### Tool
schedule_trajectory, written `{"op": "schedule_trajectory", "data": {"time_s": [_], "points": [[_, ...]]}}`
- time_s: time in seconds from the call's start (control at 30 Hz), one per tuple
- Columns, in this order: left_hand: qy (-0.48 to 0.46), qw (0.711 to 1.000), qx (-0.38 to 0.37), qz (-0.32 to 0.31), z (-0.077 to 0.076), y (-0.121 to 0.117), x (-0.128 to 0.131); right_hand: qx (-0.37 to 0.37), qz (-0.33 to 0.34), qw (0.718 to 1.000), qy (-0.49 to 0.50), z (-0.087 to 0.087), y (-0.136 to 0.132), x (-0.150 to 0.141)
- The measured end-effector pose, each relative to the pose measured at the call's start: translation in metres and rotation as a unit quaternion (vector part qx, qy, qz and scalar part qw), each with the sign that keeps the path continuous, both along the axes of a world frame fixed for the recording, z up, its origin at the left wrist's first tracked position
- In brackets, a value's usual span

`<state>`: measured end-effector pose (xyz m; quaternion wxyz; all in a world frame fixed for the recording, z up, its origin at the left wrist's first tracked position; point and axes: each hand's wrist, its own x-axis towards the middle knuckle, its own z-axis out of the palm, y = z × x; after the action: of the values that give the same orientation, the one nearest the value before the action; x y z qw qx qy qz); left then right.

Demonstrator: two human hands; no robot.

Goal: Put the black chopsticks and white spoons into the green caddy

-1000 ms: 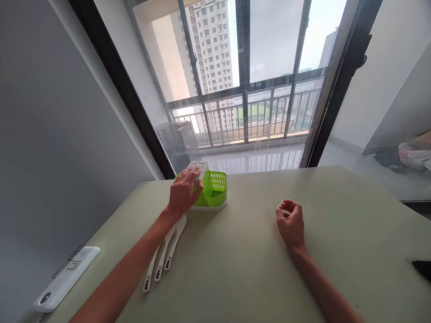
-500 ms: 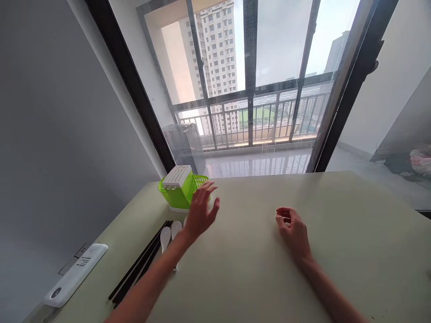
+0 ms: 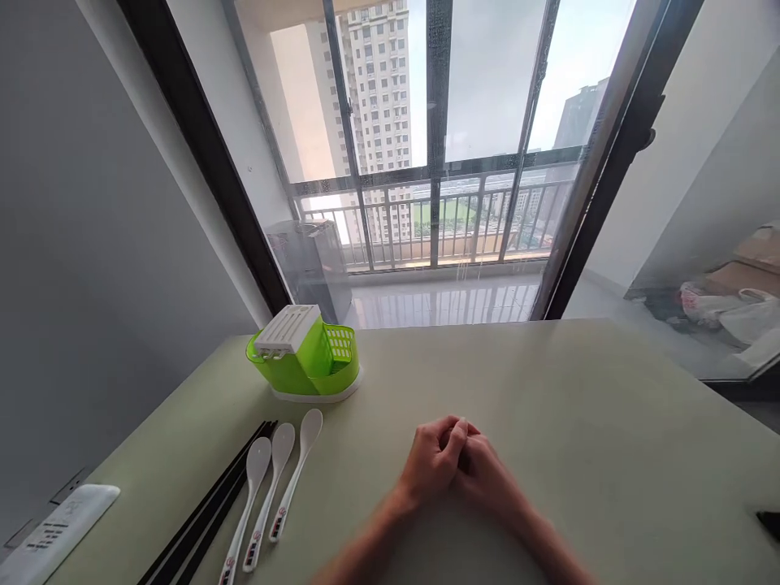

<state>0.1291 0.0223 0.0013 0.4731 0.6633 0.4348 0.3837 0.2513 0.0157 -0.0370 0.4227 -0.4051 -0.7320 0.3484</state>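
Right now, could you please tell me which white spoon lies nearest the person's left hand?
The rightmost spoon; the middle spoon and leftmost spoon lie farther from the left hand, toward the black chopsticks.

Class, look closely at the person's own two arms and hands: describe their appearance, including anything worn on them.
The left hand and right hand are bare, without gloves. The slender left forearm and slender right forearm show no sleeves, watch, bracelet or markings within the frame. No ring shows, though parts of both hands are hidden.
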Motion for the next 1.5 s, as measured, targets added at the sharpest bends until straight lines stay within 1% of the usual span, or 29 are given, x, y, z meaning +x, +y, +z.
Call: {"op": "schedule_trajectory", "data": {"time_s": [0.23,0.43,0.77,1.07,1.27,1.5], "points": [[0.001,1.000,0.006,0.017,0.0001,0.0026,0.0023,0.000,0.002,1.000,-0.005,-0.0038,0.0017,-0.0010],[0.008,1.000,0.007,0.018,-0.0003,0.0033,0.0012,0.002,-0.003,1.000,-0.007,-0.0053,0.0029,-0.0023],[0.005,1.000,0.012,0.016,0.0021,0.0037,0.0004,-0.001,-0.008,1.000,0.003,-0.0026,0.0028,-0.0032],[0.014,1.000,0.016,0.016,-0.0022,0.0041,0.0000,0.006,-0.005,1.000,0.007,-0.0023,0.0037,-0.0038],[0.022,0.999,0.025,0.020,-0.0015,0.0038,-0.0002,-0.001,-0.010,1.000,0.006,-0.0048,0.0039,-0.0044],[0.021,0.999,0.022,0.021,0.0005,0.0033,-0.0002,-0.003,-0.011,1.000,0.007,-0.0008,0.0027,-0.0053]]}}
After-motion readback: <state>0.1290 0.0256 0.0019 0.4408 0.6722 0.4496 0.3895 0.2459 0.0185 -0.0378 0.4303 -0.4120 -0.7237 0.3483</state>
